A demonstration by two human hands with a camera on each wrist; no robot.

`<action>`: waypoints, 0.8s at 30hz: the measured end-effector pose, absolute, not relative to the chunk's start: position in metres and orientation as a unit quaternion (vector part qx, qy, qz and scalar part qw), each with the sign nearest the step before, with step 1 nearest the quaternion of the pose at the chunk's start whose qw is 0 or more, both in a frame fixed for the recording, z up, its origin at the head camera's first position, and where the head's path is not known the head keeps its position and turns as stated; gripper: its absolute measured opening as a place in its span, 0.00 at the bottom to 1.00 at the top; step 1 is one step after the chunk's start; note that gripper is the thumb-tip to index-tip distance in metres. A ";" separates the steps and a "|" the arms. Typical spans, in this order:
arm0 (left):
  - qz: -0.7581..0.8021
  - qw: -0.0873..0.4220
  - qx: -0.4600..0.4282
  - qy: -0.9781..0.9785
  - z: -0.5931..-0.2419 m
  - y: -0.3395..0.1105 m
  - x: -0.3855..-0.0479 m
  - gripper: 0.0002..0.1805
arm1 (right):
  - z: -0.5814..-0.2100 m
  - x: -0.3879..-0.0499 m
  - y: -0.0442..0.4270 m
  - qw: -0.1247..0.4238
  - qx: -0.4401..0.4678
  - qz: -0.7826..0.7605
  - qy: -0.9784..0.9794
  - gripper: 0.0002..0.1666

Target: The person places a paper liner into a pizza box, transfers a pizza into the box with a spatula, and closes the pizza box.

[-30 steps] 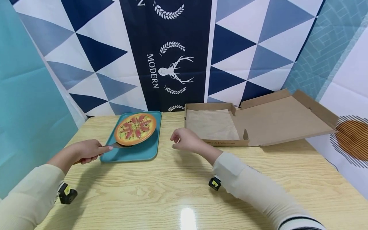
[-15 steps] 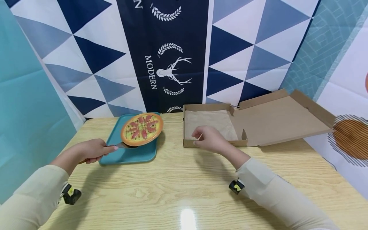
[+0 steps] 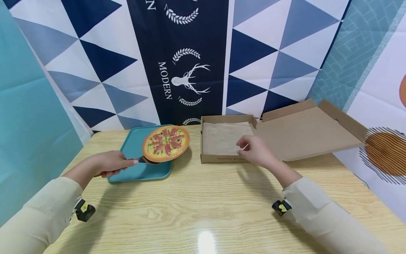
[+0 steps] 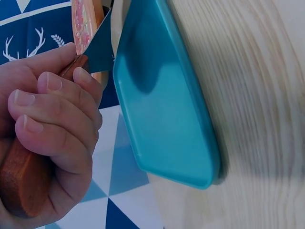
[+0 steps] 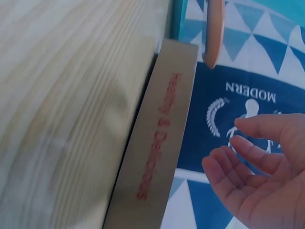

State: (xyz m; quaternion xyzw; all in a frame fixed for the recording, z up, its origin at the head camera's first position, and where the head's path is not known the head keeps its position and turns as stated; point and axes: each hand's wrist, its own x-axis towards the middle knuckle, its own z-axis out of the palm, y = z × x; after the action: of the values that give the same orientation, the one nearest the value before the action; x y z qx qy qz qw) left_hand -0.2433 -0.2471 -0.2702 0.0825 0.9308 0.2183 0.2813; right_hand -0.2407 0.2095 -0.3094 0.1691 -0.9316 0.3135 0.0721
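Note:
My left hand (image 3: 112, 163) grips the wooden handle (image 4: 26, 176) of a pizza server, fingers wrapped round it in the left wrist view. On its metal blade (image 3: 146, 160) rests a whole pizza (image 3: 166, 144) with red and green topping, lifted above the right part of a teal tray (image 3: 139, 174) and reaching past its edge. Held over the front right of an open cardboard pizza box (image 3: 219, 158), my right hand (image 3: 258, 151) has loosely bent fingers and nothing in them. Brown paper (image 3: 225, 135) lines the box.
The box's lid (image 3: 304, 130) lies folded out to the right, its far flaps raised. A patterned cloth (image 3: 190, 63) hangs right behind the wooden table (image 3: 171, 211). A teal sheet (image 3: 35, 106) hangs at the left.
The pizza on the server has shifted right, from over the tray to partly beyond its right edge. My right hand has moved right, from between tray and box to over the box.

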 end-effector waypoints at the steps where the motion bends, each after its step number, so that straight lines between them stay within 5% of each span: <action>1: 0.218 0.282 0.081 0.931 -0.269 -0.245 -0.244 0.30 | -0.310 -0.240 0.214 0.073 0.166 0.320 -0.930 0.10; 24: 0.212 0.318 0.108 0.918 -0.250 -0.205 -0.264 0.29 | -0.320 -0.233 0.276 0.074 0.085 0.329 -0.938 0.12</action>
State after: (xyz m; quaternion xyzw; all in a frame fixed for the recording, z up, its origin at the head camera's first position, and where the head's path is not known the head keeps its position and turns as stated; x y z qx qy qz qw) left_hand -0.2645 -0.2052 -0.2496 0.1080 0.9177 0.2121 0.3180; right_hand -0.2327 0.2757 -0.3204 0.0851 -0.9377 0.3288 0.0738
